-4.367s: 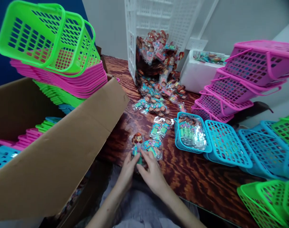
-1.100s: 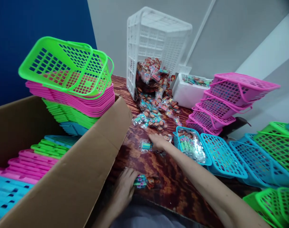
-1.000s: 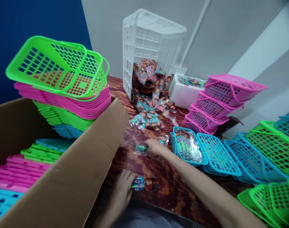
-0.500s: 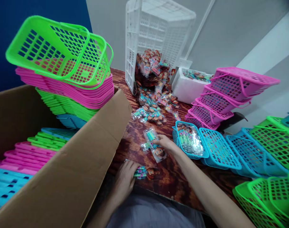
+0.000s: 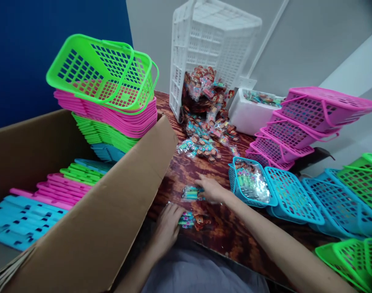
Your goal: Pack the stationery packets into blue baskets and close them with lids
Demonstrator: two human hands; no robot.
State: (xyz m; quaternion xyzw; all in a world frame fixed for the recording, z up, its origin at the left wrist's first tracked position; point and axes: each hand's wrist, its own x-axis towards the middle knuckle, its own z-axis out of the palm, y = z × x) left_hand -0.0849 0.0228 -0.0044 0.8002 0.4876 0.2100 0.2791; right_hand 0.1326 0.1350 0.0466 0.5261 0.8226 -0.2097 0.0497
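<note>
My left hand lies at the table's near edge, its fingers bent over the left end of a clear plastic packet. This packet shows teal and pink pieces and a red-haired cartoon figure at its right end. My right hand is slightly blurred, fingers stretched apart, over the right end of a second packet with teal strips. That packet lies flat on the table, its right end hidden by the hand. Beyond is a loose heap of similar packets.
A white crate tipped on its side spills packets. On the right stand a blue basket full of packets, stacked pink baskets and a white box. A cardboard box on the left holds nested baskets.
My right hand has let go of the packet it held; its fingers have spread. That packet now lies straighter across the table. My left hand stays on its packet. The view has shifted left.
</note>
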